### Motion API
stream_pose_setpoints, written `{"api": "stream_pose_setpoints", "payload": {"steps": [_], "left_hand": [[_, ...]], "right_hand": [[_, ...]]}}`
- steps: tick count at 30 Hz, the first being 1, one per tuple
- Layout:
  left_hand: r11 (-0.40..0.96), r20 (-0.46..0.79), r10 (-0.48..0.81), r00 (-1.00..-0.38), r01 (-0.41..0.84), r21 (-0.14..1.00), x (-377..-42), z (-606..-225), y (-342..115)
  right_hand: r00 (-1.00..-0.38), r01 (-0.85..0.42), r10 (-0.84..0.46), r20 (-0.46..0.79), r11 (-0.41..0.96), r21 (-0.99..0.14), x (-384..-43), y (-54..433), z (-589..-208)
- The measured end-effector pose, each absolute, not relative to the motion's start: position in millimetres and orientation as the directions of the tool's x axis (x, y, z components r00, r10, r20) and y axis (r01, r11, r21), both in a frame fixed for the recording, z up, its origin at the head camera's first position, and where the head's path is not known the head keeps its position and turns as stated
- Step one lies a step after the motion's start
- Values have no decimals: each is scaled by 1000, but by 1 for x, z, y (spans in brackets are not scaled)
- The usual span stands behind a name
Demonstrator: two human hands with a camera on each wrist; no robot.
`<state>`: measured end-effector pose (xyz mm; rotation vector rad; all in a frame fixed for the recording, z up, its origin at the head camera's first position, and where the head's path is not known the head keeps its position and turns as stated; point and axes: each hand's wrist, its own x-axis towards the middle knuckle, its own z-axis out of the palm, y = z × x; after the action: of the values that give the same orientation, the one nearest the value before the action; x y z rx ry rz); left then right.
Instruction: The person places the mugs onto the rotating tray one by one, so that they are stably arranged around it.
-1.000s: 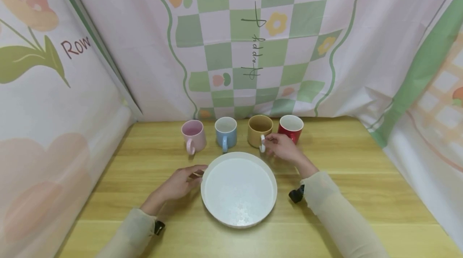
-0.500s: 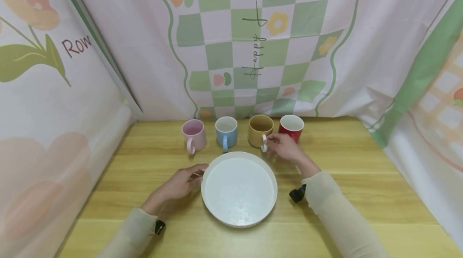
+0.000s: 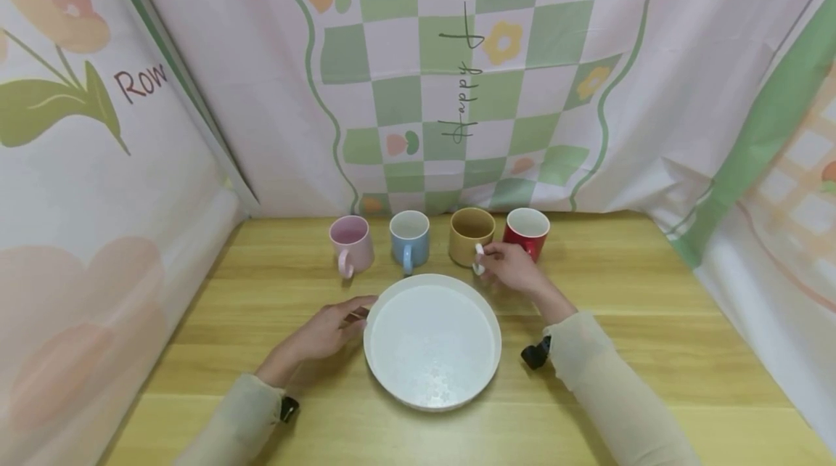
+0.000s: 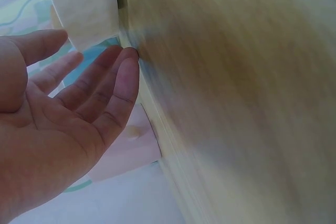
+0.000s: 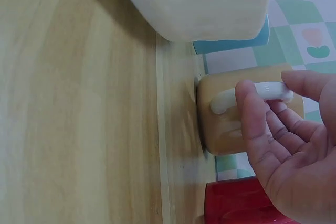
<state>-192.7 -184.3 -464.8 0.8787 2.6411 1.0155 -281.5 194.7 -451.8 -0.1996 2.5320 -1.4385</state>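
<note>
A round white tray (image 3: 432, 346) lies on the table before me. My left hand (image 3: 326, 328) is at its left side, fingers loosely bent and spread from the thumb; the left wrist view shows nothing in the palm, and I cannot tell whether the fingertips touch the rim. Behind the tray stands an upright mustard-brown mug (image 3: 465, 237) with a white handle (image 5: 268, 91). My right hand (image 3: 516, 268) pinches that handle between thumb and fingers. To the right, partly hidden by this hand, is a red mug (image 3: 526, 234) with a white inside.
Left of the brown mug stand a blue mug (image 3: 409, 242) and a pink mug (image 3: 350, 244), handles facing me. Together the mugs form a row near the back edge of the wooden table (image 3: 261, 292). A checkered curtain (image 3: 470, 88) hangs right behind.
The brown mug's handle has turned very slightly to the right in my right hand's pinch. My left hand, the tray and the other mugs keep their places.
</note>
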Motion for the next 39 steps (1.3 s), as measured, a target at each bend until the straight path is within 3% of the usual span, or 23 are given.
{"api": "stream_pose_setpoints", "payload": {"steps": [16,32,39], "left_hand": [[602,43,571,-820,454,657,-192,-465,-186],[623,6,551,-835,416,663,-193,-468,-185],[619,-5,555,-832,409,671,-191,-465,-185]], "right_hand": [[-967,25,-213,-138,461,-887,-281,194,-451],[-975,35,-174,-135,482,-876,-278,191,-450],[-986,-12,-150,-79,526,-850,-276,193,-451]]}}
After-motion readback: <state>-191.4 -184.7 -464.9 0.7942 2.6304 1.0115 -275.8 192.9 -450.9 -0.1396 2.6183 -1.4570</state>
